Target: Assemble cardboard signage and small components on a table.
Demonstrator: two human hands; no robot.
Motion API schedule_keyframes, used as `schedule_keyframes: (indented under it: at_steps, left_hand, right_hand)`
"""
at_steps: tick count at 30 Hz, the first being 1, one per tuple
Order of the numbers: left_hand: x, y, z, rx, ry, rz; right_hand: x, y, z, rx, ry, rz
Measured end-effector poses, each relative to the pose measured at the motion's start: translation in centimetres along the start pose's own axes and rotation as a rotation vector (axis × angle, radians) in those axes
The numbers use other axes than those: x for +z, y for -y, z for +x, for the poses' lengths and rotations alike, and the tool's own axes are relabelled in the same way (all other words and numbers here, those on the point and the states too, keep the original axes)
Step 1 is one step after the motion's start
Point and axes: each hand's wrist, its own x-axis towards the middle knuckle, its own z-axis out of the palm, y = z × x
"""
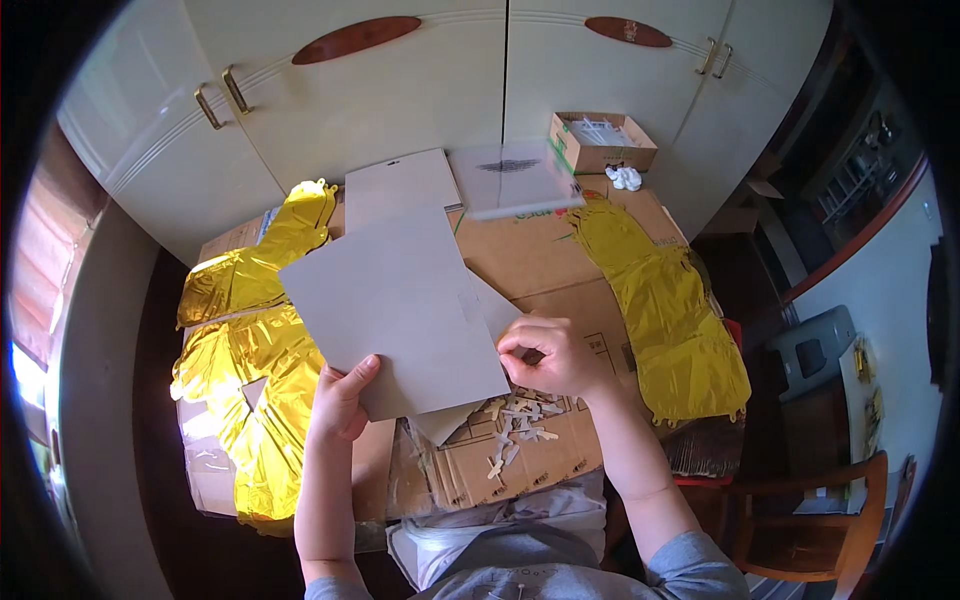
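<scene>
My left hand (346,398) grips a grey cardboard sheet (390,300) at its lower left corner, thumb on top and fingers behind. The sheet is tilted above the work surface. At its lower right edge my right hand (550,355) is closed in a pinch; whatever lies between its fingertips is hidden. Part of another grey piece (492,305) shows behind the sheet's right side. Small cut-out cardboard scraps (520,415) lie in a loose heap just below the sheet, between my forearms.
Brown cardboard (540,250) covers the table. Gold foil balloons lie left (260,350) and right (670,320). At the back are a grey board (400,185), a clear plastic bag (515,180), a small open box (605,145) and crumpled white tissue (623,178). A wooden chair (870,520) stands lower right.
</scene>
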Motion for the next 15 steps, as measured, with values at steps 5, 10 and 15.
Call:
schedule_keyframes:
  at_steps: [5, 10, 15]
  left_hand:
    - [-0.19, 0.2, 0.07, -0.004, -0.013, 0.041]
    - [-0.37, 0.33, 0.13, -0.026, -0.006, 0.031]
    - [-0.26, -0.05, 0.0, -0.046, 0.006, 0.013]
  right_hand:
    - [0.03, -0.16, 0.09, -0.082, 0.017, -0.05]
    - [0.15, -0.21, 0.1, -0.162, 0.013, -0.105]
    - [-0.07, 0.16, 0.16, -0.08, 0.031, -0.059]
